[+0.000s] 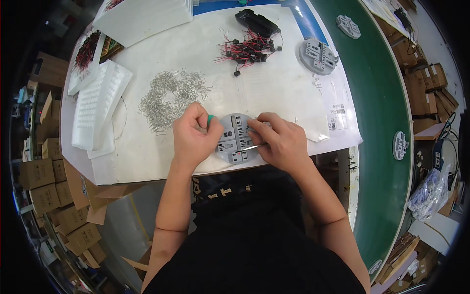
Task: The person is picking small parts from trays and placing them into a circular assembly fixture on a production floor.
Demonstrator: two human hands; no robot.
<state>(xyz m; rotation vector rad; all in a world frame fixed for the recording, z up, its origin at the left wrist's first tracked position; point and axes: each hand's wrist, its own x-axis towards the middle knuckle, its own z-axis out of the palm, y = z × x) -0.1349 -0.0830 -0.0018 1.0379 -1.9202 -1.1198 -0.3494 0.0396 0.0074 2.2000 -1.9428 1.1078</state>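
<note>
I have the round grey fixture disc (236,138) at the near edge of the tabletop (205,49), right in front of me, and both hands are on it. My left hand (192,137) is curled narrow at the disc's left rim, fingers pinched together near a small green piece (210,119) — whether I am gripping that piece or only touching it I cannot tell. My right hand (281,139) lies over the disc's right side with a thin metal tool (250,147) between its fingers, its tip over the slots. To do this well, I judge I should keep the left hand steadying the disc flat and guide the tool gently, square to the slot, not prying. Behind my left hand lies a loose heap of small metal clips (171,98); farther back, a tangle of red-and-black wired parts (247,49), and a second grey disc (318,56) toward the far right. White foam trays (98,105) line the left edge. A green conveyor belt (382,98) curves past on the right, carrying more discs — cardboard boxes (46,176) crowd the floor around.
</note>
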